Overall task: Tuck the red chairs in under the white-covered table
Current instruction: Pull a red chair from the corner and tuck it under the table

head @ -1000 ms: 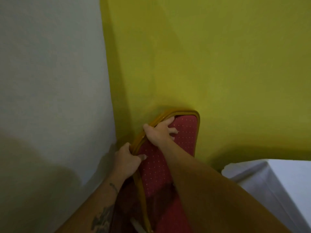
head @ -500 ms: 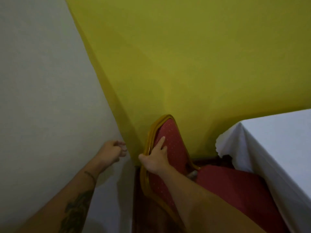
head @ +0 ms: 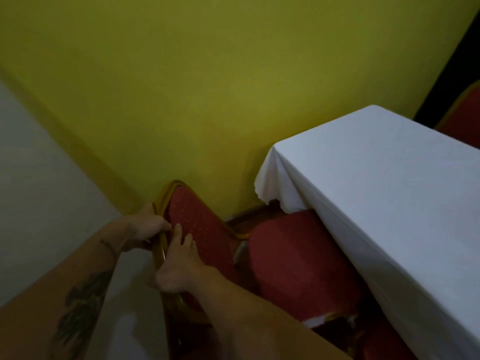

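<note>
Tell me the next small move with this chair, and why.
Probably push the chair further in toward the table. Both the left hand and right hand grip its backrest, and most of the seat sits outside the tablecloth's edge.

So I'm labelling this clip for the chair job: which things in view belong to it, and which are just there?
Part of the job:
- red chair, seat partly under the cloth
- white-covered table
- left hand and right hand, both gripping the chair's backrest frame
- second red chair beyond the table

Just there:
- yellow wall
- white wall
</note>
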`<state>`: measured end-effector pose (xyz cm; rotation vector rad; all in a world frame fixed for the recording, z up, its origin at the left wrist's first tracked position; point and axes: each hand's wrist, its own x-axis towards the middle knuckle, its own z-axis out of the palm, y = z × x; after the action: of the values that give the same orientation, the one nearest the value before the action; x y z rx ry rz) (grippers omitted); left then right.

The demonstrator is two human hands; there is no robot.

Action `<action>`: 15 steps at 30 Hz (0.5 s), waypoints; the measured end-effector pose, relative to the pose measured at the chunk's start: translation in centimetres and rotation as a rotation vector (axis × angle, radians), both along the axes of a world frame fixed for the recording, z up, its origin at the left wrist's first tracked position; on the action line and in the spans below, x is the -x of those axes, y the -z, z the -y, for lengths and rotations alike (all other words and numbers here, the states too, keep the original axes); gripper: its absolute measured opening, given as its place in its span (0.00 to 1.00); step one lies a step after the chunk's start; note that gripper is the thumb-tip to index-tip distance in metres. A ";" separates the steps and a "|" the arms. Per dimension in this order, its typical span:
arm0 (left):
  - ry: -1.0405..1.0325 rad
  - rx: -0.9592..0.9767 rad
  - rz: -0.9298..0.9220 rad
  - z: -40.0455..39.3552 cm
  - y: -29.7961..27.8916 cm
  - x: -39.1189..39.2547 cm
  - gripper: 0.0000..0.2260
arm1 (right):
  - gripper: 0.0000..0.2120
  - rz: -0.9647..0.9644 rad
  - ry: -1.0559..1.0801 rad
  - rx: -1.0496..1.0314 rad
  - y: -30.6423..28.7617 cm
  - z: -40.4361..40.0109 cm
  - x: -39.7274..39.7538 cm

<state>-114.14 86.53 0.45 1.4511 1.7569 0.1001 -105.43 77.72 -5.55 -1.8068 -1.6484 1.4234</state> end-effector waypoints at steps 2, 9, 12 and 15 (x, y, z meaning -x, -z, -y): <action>0.012 0.031 0.051 1.1 -0.2 -0.4 0.15 | 0.61 0.009 0.005 0.000 0.1 1.0 -0.8; 0.010 0.038 0.192 5.0 0.5 -1.3 0.10 | 0.55 0.063 0.105 -0.067 -1.2 6.2 -2.8; -0.039 -0.002 0.303 6.8 1.1 -1.7 0.24 | 0.44 0.172 0.175 -0.131 -2.2 9.7 -2.5; -0.070 -0.047 0.333 10.0 0.4 -3.0 0.32 | 0.29 0.319 0.159 -0.140 -2.9 12.9 -2.5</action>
<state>-111.12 76.49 0.02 1.3195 1.5392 0.3992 -102.96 64.83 -2.61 -2.1125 -1.6546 0.9670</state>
